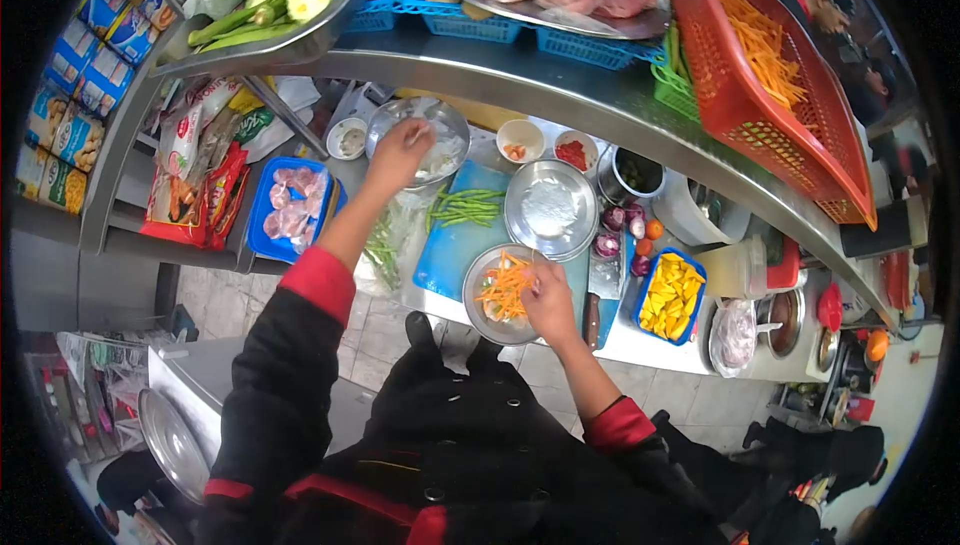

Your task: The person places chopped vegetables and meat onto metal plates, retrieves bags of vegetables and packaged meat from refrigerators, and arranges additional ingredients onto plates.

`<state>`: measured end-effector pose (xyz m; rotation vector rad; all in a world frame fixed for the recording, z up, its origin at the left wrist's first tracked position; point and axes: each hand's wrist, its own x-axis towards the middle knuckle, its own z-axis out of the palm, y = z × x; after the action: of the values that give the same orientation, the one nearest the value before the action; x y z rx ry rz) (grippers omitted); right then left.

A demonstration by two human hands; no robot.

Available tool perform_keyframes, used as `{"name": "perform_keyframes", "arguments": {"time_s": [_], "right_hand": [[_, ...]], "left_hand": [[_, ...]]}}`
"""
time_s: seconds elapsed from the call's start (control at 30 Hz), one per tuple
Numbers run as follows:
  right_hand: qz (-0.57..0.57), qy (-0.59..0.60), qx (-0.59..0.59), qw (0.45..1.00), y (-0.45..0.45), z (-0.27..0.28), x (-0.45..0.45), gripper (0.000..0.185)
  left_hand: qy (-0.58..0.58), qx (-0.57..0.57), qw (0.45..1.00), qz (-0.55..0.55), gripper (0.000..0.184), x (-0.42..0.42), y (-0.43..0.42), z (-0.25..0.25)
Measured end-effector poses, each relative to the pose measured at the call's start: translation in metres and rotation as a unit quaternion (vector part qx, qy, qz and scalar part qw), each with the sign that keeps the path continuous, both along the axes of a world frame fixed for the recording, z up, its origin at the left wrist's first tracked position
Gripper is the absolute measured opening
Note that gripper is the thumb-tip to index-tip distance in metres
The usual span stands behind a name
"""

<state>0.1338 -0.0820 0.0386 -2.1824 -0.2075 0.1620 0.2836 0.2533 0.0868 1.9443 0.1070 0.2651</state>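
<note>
My left hand [402, 153] reaches over a metal bowl [458, 163] holding something whitish. Its fingers are drawn together, and what they hold, if anything, is hidden. My right hand [547, 297] is curled at the right rim of a smaller metal bowl [490, 333], its fingers closed on the edge. Shredded carrots [506, 286] lie inside that bowl, beside the fingers. Behind it a round metal pan [515, 228] contains white powder. Green beans [468, 207] rest on a blue cutting board [436, 270], left of the pan.
A knife [592, 320] lies near red onions [607, 244] and a blue tray of yellow pieces [668, 297]. Raw meat fills another blue tray [293, 207] at left. The overhead steel shelf [560, 95] carries an orange basket [770, 95]. Other people stand at right.
</note>
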Motion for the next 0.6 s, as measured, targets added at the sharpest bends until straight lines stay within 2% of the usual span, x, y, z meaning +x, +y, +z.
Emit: {"name": "perform_keyframes", "arguments": {"time_s": [0.03, 0.07, 0.1, 0.2, 0.23, 0.27, 0.33, 0.4, 0.43, 0.5, 0.53, 0.6], "right_hand": [[0.002, 0.0, -0.003, 1.0, 0.006, -0.003, 0.0, 0.029], [0.026, -0.063, -0.049, 0.996, 0.012, -0.011, 0.0, 0.031], [0.052, -0.127, -0.091, 0.986, 0.021, -0.018, -0.001, 0.034], [0.096, -0.135, -0.113, 0.98, 0.021, -0.037, -0.006, 0.038], [0.085, -0.111, -0.115, 0.983, 0.026, -0.012, -0.01, 0.035], [0.09, -0.111, -0.112, 0.983, 0.028, 0.0, -0.011, 0.035], [0.046, -0.163, -0.125, 0.978, 0.029, 0.02, -0.015, 0.033], [0.005, -0.153, -0.111, 0.982, 0.038, 0.053, -0.022, 0.031], [-0.034, -0.142, -0.098, 0.984, 0.043, 0.061, -0.026, 0.03], [-0.05, -0.127, -0.09, 0.987, 0.053, 0.064, -0.031, 0.028], [-0.067, -0.107, -0.081, 0.989, 0.061, 0.065, -0.032, 0.027], [-0.059, -0.137, -0.082, 0.985, 0.082, 0.07, -0.034, 0.023]], "left_hand": [[-0.02, 0.125, 0.992, -0.024, 0.032, 0.009, 0.006, 0.001], [-0.039, 0.249, 0.967, -0.047, 0.036, 0.013, 0.013, 0.001], [-0.041, 0.273, 0.96, -0.052, 0.039, 0.013, 0.023, -0.006], [-0.037, 0.245, 0.968, -0.048, 0.04, -0.005, 0.047, 0.024], [-0.1, 0.253, 0.961, -0.042, 0.038, -0.013, 0.065, 0.031], [-0.098, 0.256, 0.961, -0.038, 0.038, -0.025, 0.088, 0.04], [0.023, 0.226, 0.974, -0.014, 0.029, -0.053, 0.14, 0.06], [0.168, 0.301, 0.939, 0.0, 0.022, -0.08, 0.184, 0.076], [0.164, 0.301, 0.939, 0.0, 0.022, -0.09, 0.194, 0.074], [0.258, 0.464, 0.846, -0.051, 0.017, -0.111, 0.212, 0.061], [0.255, 0.463, 0.847, -0.049, 0.017, -0.122, 0.218, 0.043], [0.107, 0.509, 0.853, -0.047, 0.017, -0.136, 0.22, 0.011]]}}
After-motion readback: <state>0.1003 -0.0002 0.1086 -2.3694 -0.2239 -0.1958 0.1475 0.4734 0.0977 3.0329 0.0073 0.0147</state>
